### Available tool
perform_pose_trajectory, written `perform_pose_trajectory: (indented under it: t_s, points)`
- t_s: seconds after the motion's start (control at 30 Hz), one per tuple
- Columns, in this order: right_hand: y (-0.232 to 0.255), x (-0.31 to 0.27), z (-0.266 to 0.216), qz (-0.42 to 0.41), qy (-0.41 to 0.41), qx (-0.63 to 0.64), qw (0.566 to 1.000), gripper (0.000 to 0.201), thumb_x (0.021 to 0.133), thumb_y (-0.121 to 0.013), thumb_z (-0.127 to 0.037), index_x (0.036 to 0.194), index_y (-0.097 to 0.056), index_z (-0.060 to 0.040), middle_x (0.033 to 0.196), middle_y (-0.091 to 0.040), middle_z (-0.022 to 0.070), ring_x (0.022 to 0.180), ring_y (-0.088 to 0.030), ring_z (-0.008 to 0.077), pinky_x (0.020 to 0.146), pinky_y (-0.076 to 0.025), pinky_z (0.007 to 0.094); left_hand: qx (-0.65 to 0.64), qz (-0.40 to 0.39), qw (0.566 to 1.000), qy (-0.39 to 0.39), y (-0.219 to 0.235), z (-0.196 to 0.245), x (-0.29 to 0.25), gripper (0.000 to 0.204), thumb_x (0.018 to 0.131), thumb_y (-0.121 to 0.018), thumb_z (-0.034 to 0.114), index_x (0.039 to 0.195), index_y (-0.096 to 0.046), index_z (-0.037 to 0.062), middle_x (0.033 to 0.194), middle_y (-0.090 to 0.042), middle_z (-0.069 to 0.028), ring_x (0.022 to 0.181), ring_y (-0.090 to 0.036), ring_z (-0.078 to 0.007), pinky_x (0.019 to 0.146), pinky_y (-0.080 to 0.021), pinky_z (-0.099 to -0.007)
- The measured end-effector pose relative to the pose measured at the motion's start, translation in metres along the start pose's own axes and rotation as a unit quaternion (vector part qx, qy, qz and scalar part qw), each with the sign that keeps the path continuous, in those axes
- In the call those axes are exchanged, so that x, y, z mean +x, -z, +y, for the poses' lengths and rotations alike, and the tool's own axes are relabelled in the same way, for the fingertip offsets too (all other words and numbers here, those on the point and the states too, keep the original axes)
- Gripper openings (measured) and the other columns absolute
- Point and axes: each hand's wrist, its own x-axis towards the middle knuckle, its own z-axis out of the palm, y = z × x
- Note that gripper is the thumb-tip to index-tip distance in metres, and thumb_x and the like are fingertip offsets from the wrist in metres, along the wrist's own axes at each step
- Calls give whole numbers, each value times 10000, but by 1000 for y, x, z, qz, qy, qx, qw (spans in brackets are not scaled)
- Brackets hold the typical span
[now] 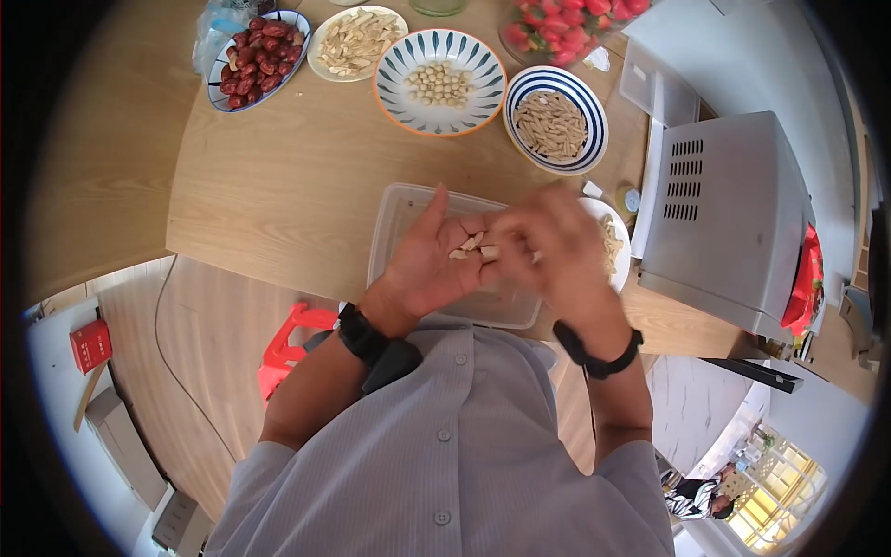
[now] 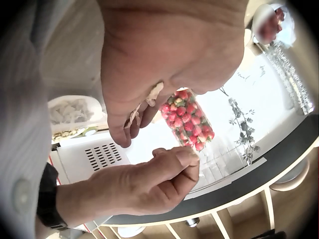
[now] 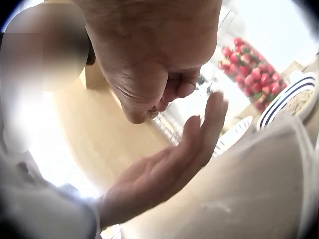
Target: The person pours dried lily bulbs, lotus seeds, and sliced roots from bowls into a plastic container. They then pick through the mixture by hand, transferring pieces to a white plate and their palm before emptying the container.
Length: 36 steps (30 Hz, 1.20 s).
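My left hand (image 1: 434, 265) is held palm up over a clear plastic container (image 1: 382, 251), its fingers extended. Several pale, broken dried slices (image 1: 473, 245) lie on the palm and toward the fingers; the left wrist view shows such pieces (image 2: 155, 92) at its edge. Above the left fingertips is my right hand (image 1: 561, 246), blurred in the head view. Its fingers (image 2: 172, 177) are curled in, thumb against the index finger. Beside the right hand, a white plate (image 1: 624, 251) of pale yellowish pieces is partly hidden.
Along the back stand a plate of red dates (image 1: 227, 88), a plate of pale slices (image 1: 357, 42), a bowl of round cream seeds (image 1: 394, 79) and a striped bowl of tan sticks (image 1: 601, 139). Strawberries (image 1: 566, 23) fill a clear container. A white vented appliance (image 1: 719, 213) borders the right.
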Motion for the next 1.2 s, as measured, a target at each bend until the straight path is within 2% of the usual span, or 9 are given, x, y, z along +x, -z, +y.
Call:
perform_pose_trajectory:
  t_s: [0.1,0.2,0.37,0.5,0.67,0.87,0.97,1.07,1.2]
  points:
    - [20,18,49,24,-110,-6,994,152,828,-777,-51,951,-688,-56,909,-670,125,842,-687,342,725,-553,439,163,143,976,-22,-49,-10,10,871,1109,-267,637,1541,-413,-105,1621,-424,-255,1535,-382,-396,1285,-317,-492]
    - [19,27,98,11,-201,-21,979,135,855,-760,-47,969,-689,-37,948,-697,146,850,-693,362,739,-559,438,181,144,973,-22,-55,-12,11,815,1135,-213,575,1585,-355,-90,1671,-337,-269,1577,-299,-402,1302,-276,-493]
    - [8,26,141,-10,-129,-165,978,170,883,-749,-49,1051,-725,-38,975,-721,156,893,-704,389,768,-572,439,132,115,984,-27,-55,-10,10,832,1130,-187,586,1584,-355,-91,1687,-302,-271,1596,-242,-409,1311,-243,-504]
    - [8,23,92,18,-126,-63,990,221,849,-756,-30,1068,-765,-60,1018,-720,135,915,-696,378,785,-572,442,144,103,984,-23,-52,-7,10,888,1108,-186,645,1580,-366,-84,1680,-319,-268,1592,-262,-390,1315,-218,-524]
    - [11,5,6,-81,-131,122,980,284,764,-759,-18,1036,-785,-96,952,-685,75,876,-653,318,767,-564,426,65,48,996,-24,-22,-6,6,940,1086,-208,698,1564,-386,-91,1585,-451,-233,1490,-426,-351,1284,-286,-527]
    - [20,-9,1,-59,-93,18,994,299,714,-785,2,994,-781,-104,917,-664,61,841,-616,294,756,-548,415,86,62,994,-18,-28,-6,5,895,1104,-231,661,1549,-395,-97,1536,-503,-210,1447,-479,-314,1272,-314,-526]
    - [27,-19,4,-89,-98,22,991,217,800,-812,-23,1007,-794,-85,925,-670,63,904,-640,272,762,-533,371,98,82,992,-12,-35,-11,7,796,1128,-308,570,1544,-399,-102,1516,-529,-211,1436,-498,-313,1269,-333,-520]
    - [33,-28,6,-59,-116,34,991,171,827,-799,0,986,-784,-60,951,-689,75,866,-644,250,766,-533,357,192,159,968,5,-47,-18,13,675,1135,-424,438,1530,-417,-109,1507,-544,-215,1433,-514,-326,1256,-373,-501]
    - [53,-54,7,136,-206,71,967,100,914,-748,26,1003,-749,-20,978,-703,76,819,-636,184,759,-519,311,312,176,931,63,-64,-27,24,565,1113,-531,289,1494,-459,-121,1521,-534,-228,1447,-512,-353,1238,-417,-467]
